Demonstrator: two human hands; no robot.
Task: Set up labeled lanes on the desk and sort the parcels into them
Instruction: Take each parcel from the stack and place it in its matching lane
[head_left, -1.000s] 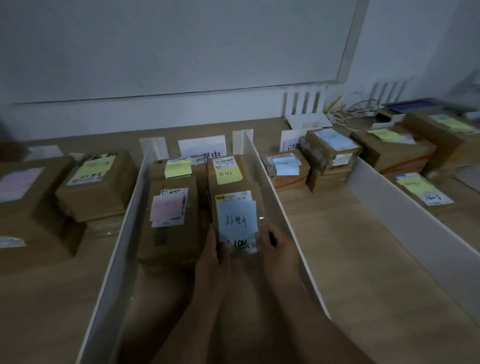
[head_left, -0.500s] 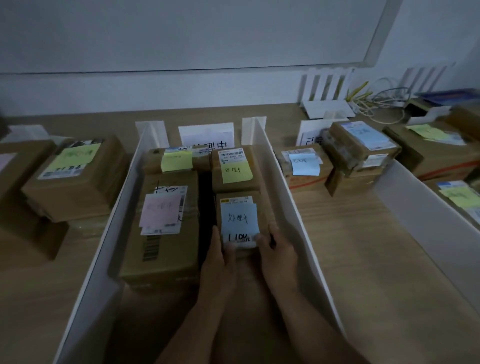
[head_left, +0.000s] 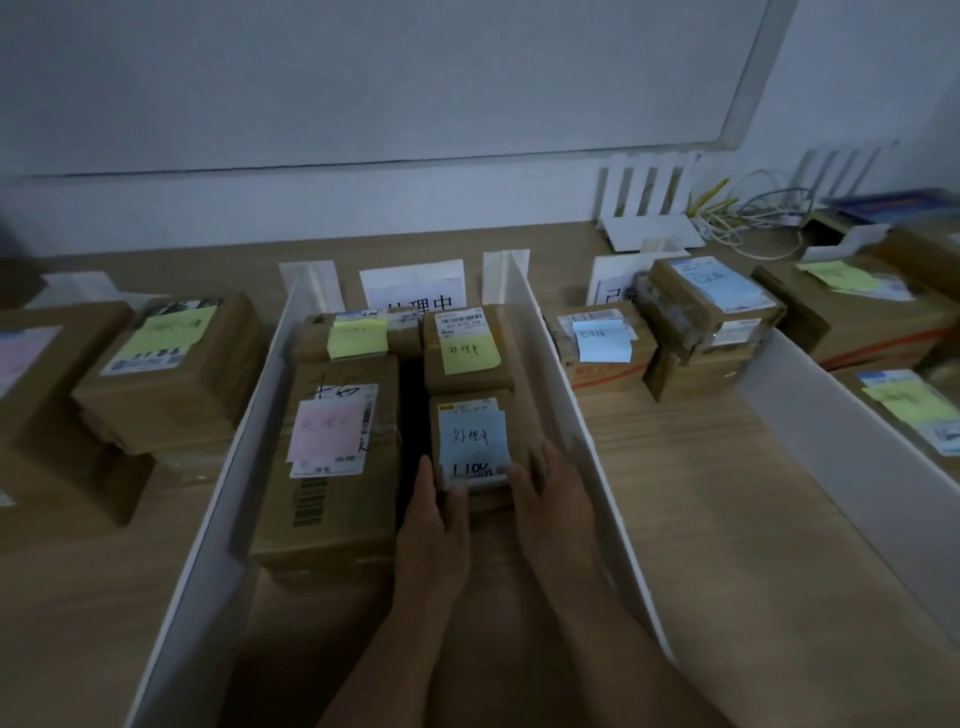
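Observation:
In the middle lane a small brown parcel (head_left: 470, 436) with a blue handwritten note lies on the desk, just behind a parcel with a yellow note (head_left: 467, 348). My left hand (head_left: 434, 519) holds its near left corner with the thumb on top. My right hand (head_left: 550, 504) holds its near right side. Two white dividers, one on the left (head_left: 234, 467) and one on the right (head_left: 587, 441), wall this lane. A white label card (head_left: 413, 286) stands at its far end. A large parcel with a pink note (head_left: 332, 467) fills the lane's left half.
Several parcels (head_left: 166, 364) sit in the left lane. The right lane holds parcels with blue notes (head_left: 602, 348). A third divider (head_left: 841, 431) separates more parcels with yellow notes (head_left: 852, 301) at the far right. Cables (head_left: 748, 218) lie by the back wall.
The small parcel came down from overlapping the yellow-note parcel and now lies on the desk behind it. Both hands stayed on it, and my view shifted left.

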